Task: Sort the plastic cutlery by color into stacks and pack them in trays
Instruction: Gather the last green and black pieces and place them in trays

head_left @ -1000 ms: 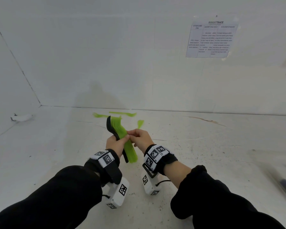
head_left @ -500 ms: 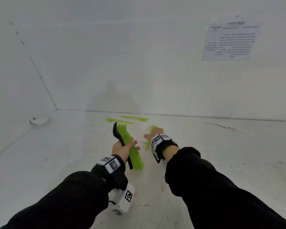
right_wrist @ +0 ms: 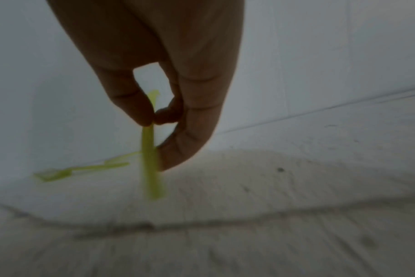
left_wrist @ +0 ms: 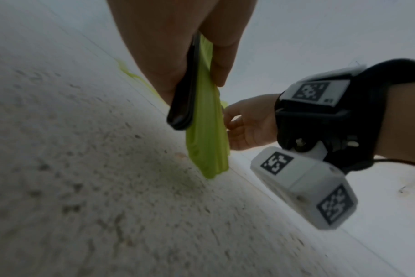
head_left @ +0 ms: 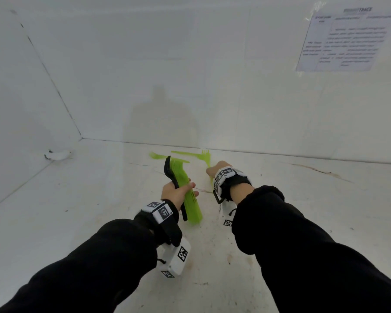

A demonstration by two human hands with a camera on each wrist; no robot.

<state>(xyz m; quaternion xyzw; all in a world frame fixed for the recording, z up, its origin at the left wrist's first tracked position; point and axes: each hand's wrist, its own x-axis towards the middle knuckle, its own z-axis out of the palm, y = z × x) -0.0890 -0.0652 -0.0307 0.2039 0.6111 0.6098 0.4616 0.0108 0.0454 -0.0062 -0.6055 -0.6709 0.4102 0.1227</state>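
My left hand [head_left: 178, 193] grips a stack of lime-green cutlery [head_left: 187, 195] with black pieces [head_left: 172, 170] against its left side, held upright above the white table. In the left wrist view the green stack [left_wrist: 206, 138] and the black handles [left_wrist: 183, 105] hang below my palm. My right hand [head_left: 215, 169], farther forward and to the right, pinches a single green fork [head_left: 207, 158], tines up. The right wrist view shows thumb and fingertip pinching that fork's handle [right_wrist: 149, 157], lifted off the table. Two more green pieces [head_left: 167, 157] lie near the back wall.
The white table [head_left: 77, 211] is scuffed and boxed in by white walls at the back and left. A small white object [head_left: 58, 154] lies at the left wall's base. A printed sheet [head_left: 345, 39] hangs on the back wall at upper right.
My right hand left the stack, reached forward to the right and picked up a green fork from the table. The left hand kept its hold on the stack.
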